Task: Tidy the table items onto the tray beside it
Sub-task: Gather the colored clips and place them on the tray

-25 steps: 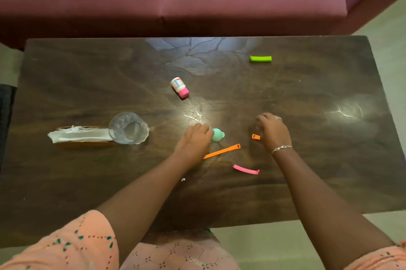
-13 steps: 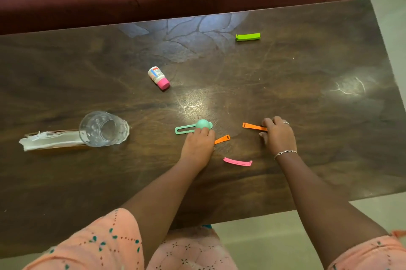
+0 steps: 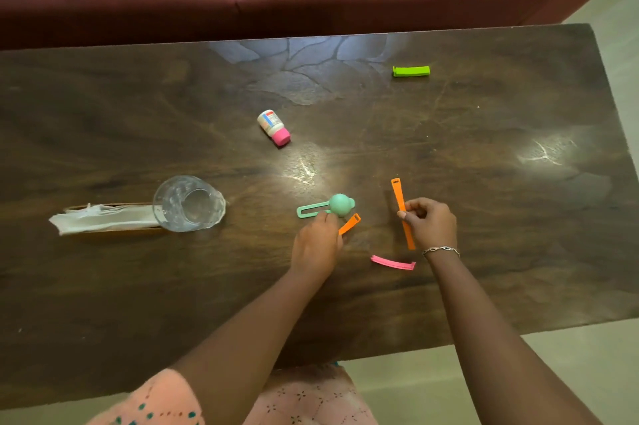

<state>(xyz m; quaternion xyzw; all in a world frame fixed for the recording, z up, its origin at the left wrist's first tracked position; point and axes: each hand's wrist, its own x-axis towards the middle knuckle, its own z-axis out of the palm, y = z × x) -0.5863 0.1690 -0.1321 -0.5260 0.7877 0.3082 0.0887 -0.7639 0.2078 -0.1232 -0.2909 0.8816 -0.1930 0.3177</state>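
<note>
Clip (image 3: 397, 193) — long, orange — pinched mid-length by right hand (image 3: 431, 224).

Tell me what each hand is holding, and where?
Right hand pinches the long orange clip near its middle. Left hand covers one end of the shorter orange clip; grip unclear.

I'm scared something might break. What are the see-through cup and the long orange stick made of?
The cup looks like clear glass: see-through, with shiny dimples, though maybe clear plastic. The long orange stick, pinched by the right hand, looks like smooth plastic: bright even colour, thin, a slot at its end.
</note>
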